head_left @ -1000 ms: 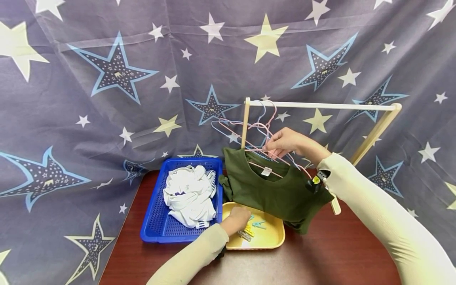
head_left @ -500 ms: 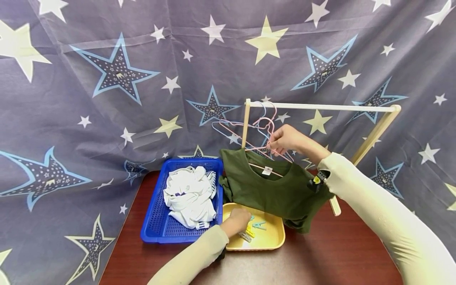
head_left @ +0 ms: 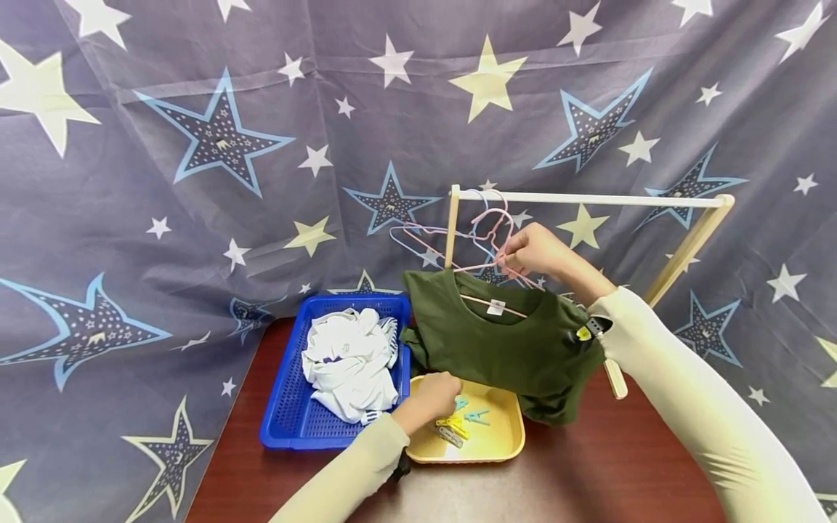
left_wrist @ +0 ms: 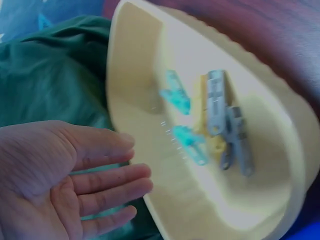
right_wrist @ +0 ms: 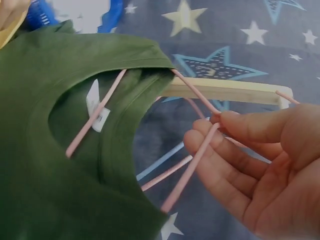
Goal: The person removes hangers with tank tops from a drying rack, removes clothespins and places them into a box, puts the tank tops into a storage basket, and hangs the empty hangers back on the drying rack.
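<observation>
My right hand [head_left: 535, 250] pinches the neck of a pink clothes hanger [right_wrist: 188, 172] between thumb and fingers, just below its hook. A dark green T-shirt [head_left: 503, 349] hangs on this hanger, whose lower bar crosses the neck opening beside a white label [right_wrist: 98, 107]. My left hand [left_wrist: 75, 185] has its fingers extended and holds nothing. It is at the left part of a yellow tray [head_left: 513, 443], close to the shirt's lower edge. Light blue clothespins [left_wrist: 190, 142], together with yellow and grey ones [left_wrist: 216, 102], lie in the tray.
A blue basket [head_left: 277, 428] with white clothes [head_left: 353, 356] stands left of the tray. Behind the shirt, a wooden rack [head_left: 588, 199] carries another pink hanger and a blue hanger [head_left: 405, 243] near its left post. A star-patterned curtain [head_left: 261, 240] hangs behind.
My right hand has turned the held hanger so its hook now points upward, and the hand has shifted slightly right. The left hand has risen a little from the clothespins.
</observation>
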`<act>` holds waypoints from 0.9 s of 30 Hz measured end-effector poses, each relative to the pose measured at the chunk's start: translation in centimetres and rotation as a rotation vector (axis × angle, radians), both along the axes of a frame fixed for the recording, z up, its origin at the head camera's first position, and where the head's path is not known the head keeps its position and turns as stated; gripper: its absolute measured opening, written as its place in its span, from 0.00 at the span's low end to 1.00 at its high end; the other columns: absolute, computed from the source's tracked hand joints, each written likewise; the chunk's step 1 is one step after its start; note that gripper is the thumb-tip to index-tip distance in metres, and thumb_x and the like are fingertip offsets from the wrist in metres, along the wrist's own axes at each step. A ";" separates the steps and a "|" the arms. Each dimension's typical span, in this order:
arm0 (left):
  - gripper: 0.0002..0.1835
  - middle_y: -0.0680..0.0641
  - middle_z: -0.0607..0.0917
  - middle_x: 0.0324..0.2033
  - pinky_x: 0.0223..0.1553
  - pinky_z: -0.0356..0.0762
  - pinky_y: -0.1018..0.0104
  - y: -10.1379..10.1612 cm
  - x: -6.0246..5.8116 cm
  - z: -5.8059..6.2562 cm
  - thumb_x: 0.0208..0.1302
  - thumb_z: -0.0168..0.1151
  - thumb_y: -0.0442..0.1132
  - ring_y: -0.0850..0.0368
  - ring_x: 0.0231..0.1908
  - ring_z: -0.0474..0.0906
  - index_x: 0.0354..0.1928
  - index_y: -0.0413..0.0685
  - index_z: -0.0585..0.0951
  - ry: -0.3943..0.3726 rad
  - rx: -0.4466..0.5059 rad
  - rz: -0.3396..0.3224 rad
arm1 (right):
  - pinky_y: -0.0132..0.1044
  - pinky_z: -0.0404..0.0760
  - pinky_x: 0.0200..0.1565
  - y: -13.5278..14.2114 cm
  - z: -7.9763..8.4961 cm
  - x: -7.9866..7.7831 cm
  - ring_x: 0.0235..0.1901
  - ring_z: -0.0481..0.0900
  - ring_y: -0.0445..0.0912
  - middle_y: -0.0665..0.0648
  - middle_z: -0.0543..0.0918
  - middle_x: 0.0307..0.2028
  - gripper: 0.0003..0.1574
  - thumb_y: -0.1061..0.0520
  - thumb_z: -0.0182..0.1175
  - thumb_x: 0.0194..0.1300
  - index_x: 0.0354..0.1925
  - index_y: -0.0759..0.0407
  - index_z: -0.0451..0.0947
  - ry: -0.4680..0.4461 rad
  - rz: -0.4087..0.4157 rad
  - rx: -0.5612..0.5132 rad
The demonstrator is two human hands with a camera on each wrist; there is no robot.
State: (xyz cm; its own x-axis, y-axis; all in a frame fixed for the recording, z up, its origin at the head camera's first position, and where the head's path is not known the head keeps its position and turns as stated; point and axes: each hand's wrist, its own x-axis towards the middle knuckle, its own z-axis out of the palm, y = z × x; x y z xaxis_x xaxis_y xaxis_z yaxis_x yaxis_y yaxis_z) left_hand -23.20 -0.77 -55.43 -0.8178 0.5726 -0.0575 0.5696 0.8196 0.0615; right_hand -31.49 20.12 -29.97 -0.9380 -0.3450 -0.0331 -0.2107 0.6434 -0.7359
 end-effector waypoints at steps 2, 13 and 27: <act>0.03 0.53 0.86 0.25 0.23 0.76 0.63 -0.5 -0.3 0.8 0.55 0.71 0.38 0.58 0.25 0.80 0.29 0.53 0.85 0.030 0.061 -0.011 | 0.40 0.88 0.38 0.1 0.2 0.1 0.28 0.85 0.42 0.59 0.89 0.29 0.08 0.67 0.63 0.67 0.38 0.74 0.85 0.002 0.000 -0.028; 0.05 0.54 0.91 0.34 0.35 0.84 0.60 -2.8 -1.3 6.5 0.64 0.69 0.40 0.57 0.35 0.87 0.40 0.52 0.89 0.160 0.375 0.018 | 0.30 0.86 0.38 0.2 1.3 1.2 0.29 0.87 0.38 0.58 0.90 0.33 0.10 0.72 0.64 0.64 0.41 0.83 0.81 0.044 0.002 -0.239; 0.07 0.52 0.90 0.32 0.33 0.82 0.62 -5.1 -1.5 12.3 0.63 0.72 0.39 0.58 0.33 0.87 0.42 0.50 0.89 0.510 0.830 0.076 | 0.31 0.87 0.41 1.0 -0.6 1.3 0.31 0.88 0.38 0.56 0.90 0.34 0.12 0.72 0.62 0.66 0.43 0.86 0.78 -0.030 0.025 -0.340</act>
State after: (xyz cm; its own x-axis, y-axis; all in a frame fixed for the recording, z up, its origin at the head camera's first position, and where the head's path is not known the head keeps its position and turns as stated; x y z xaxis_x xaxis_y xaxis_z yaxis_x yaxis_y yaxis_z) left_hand -24.73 -5.82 -43.17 -0.6689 0.2157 0.7114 0.6353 0.6628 0.3963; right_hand -30.21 21.17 -30.55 -0.9294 -0.3640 0.0605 -0.1986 0.3550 -0.9135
